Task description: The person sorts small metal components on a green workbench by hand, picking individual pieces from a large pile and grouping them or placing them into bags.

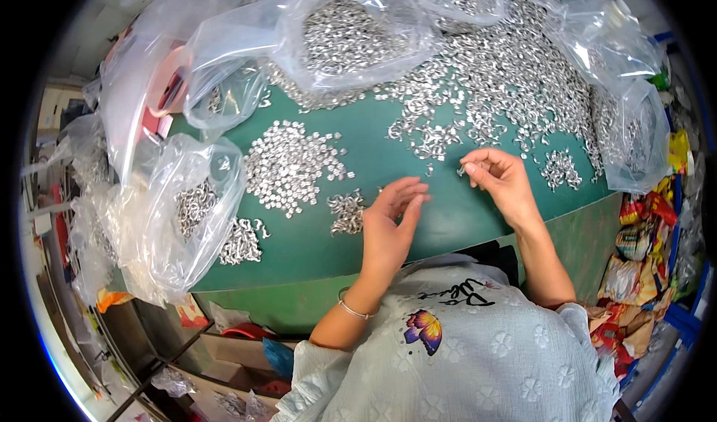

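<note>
My right hand (503,183) pinches a small curved silver metal piece (461,171) between thumb and fingertips, just above the green tabletop (448,213). Left of it, my left hand (388,224) is held over the table with its fingers stretched and the thumb apart; nothing shows in it. Beside the left hand lies a small pile of hook-shaped metal pieces (346,213). Farther left spreads a heap of flat, rounder silver pieces (287,166). One loose piece (429,169) lies between my hands. To the right of my right hand is another small pile (560,169).
A large mass of curved metal pieces (515,71) covers the table's far side. Clear plastic bags of pieces stand at the far middle (351,41), left (179,213) and right (635,134). Colourful packets (638,243) are stacked beyond the right edge. Boxes (231,355) sit below the left edge.
</note>
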A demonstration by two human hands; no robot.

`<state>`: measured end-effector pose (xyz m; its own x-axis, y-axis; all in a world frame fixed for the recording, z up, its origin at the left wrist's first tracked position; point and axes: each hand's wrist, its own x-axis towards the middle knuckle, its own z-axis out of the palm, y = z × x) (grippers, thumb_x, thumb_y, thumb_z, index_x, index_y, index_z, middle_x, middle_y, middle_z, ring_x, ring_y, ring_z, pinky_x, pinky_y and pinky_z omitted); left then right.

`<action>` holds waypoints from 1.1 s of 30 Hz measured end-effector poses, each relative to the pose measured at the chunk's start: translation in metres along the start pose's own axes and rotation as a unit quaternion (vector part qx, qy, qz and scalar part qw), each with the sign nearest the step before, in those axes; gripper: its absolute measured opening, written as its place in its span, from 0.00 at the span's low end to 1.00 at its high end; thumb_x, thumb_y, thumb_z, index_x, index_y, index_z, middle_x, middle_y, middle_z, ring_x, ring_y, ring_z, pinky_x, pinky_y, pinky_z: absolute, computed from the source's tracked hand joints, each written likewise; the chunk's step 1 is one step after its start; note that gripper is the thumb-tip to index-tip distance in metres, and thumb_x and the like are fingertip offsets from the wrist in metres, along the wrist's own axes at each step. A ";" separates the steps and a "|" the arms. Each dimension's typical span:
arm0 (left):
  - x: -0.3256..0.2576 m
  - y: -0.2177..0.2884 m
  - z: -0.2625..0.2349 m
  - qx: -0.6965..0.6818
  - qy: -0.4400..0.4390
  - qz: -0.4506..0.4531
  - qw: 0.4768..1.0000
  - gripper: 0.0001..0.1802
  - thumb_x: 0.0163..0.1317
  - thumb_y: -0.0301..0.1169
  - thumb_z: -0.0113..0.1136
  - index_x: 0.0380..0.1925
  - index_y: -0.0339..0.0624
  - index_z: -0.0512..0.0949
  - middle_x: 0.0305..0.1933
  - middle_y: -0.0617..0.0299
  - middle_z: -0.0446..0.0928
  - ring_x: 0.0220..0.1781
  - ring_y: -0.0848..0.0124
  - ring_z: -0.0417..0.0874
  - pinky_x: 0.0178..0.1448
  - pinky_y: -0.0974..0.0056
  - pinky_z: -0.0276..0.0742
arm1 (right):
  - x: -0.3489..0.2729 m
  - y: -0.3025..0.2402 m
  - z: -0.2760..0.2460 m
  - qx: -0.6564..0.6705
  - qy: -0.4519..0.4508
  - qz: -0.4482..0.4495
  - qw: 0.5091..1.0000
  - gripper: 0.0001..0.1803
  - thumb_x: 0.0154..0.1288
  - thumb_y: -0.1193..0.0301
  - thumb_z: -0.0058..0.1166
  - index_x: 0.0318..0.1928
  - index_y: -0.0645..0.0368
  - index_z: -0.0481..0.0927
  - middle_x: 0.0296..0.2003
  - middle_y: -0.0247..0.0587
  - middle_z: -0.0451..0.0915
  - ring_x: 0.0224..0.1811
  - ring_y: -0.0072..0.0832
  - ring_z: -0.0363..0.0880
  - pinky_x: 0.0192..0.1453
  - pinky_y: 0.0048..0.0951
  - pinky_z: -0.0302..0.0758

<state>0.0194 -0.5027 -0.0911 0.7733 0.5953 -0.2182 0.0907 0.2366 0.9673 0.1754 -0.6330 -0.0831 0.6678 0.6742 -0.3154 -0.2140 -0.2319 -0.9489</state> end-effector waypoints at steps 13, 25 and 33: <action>-0.004 -0.004 0.003 0.028 -0.005 -0.025 0.999 0.11 0.59 0.20 0.63 0.42 0.33 0.79 0.37 0.60 0.81 0.38 0.75 0.81 0.42 0.71 0.78 | -0.004 0.005 0.026 -0.015 -0.106 0.038 0.994 0.07 0.67 0.76 0.55 0.43 0.64 0.81 0.32 0.33 0.82 0.27 0.14 0.74 0.32 0.17 0.70; -0.042 -0.015 -0.150 0.537 0.420 0.144 0.717 0.05 0.57 0.21 0.61 0.34 0.37 0.78 0.36 0.56 0.77 0.41 0.58 0.76 0.49 0.57 0.72 | 0.042 0.011 0.030 -0.491 -0.043 -0.357 0.793 0.19 0.57 0.70 0.63 0.50 0.55 0.79 0.61 0.38 0.71 0.68 0.40 0.63 0.69 0.48 0.58; -0.026 -0.009 -0.109 0.510 0.329 0.218 0.764 0.15 0.56 0.18 0.59 0.45 0.37 0.78 0.50 0.51 0.72 0.53 0.55 0.72 0.57 0.55 0.67 | 0.029 0.020 -0.018 -0.525 0.022 -0.336 0.782 0.11 0.58 0.70 0.62 0.42 0.54 0.79 0.54 0.36 0.75 0.67 0.37 0.65 0.69 0.51 0.55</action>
<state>-0.0700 -0.4362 -0.1084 0.4167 0.7839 0.4603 0.6161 -0.6159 0.4911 0.2033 -0.6309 -0.1106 0.4074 0.8715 0.2729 0.8829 -0.2994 -0.3618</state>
